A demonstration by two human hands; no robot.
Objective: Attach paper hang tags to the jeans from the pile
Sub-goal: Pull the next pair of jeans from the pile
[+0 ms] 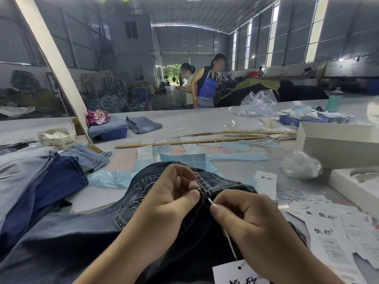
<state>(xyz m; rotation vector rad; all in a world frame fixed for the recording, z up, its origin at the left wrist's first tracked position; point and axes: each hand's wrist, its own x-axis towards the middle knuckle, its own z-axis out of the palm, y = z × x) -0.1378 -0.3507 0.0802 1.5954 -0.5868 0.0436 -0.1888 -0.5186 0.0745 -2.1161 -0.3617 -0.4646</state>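
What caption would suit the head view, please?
Left hand pinches jeans belt loop; right hand threads tag string.

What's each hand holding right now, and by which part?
Left hand pinches the dark jeans at the belt loop on the waistband. Right hand pinches the white tag string near its tip; the hang tag dangles below.

Dark jeans [168, 232] spread flat, white hang tag [235, 275] on string [229, 242] by waistband

Dark blue jeans [176, 201]; white hang tag [231, 273]; white string [229, 242].
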